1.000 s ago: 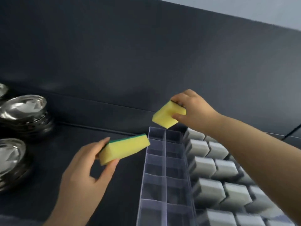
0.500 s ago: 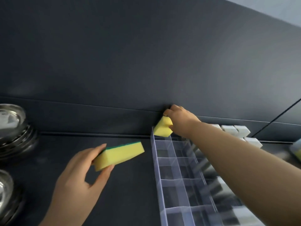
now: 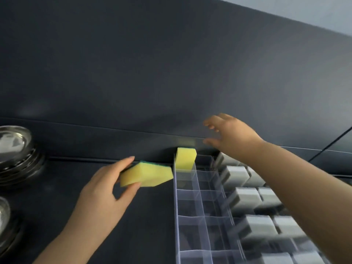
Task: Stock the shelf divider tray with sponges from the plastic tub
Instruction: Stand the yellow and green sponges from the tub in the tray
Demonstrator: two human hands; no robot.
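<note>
A clear plastic divider tray (image 3: pixel 190 221) runs from the back of the dark shelf toward me. One yellow sponge (image 3: pixel 185 158) stands upright in its far-left compartment. My left hand (image 3: pixel 103 189) pinches a second yellow sponge with a green scouring side (image 3: pixel 145 175) between thumb and fingers, just left of the tray's far end. My right hand (image 3: pixel 231 135) hovers above and right of the standing sponge, fingers spread, holding nothing. The plastic tub is out of view.
Rows of grey-and-white sponges (image 3: pixel 247 199) fill the compartments right of the clear ones. Stacked steel bowls (image 3: pixel 14 149) sit at the left edge. The dark back wall (image 3: pixel 171 73) rises right behind the tray.
My right hand has let go of its sponge, which now stands in the far-left compartment, and lifted up to the right. My left hand has carried its sponge closer to the tray.
</note>
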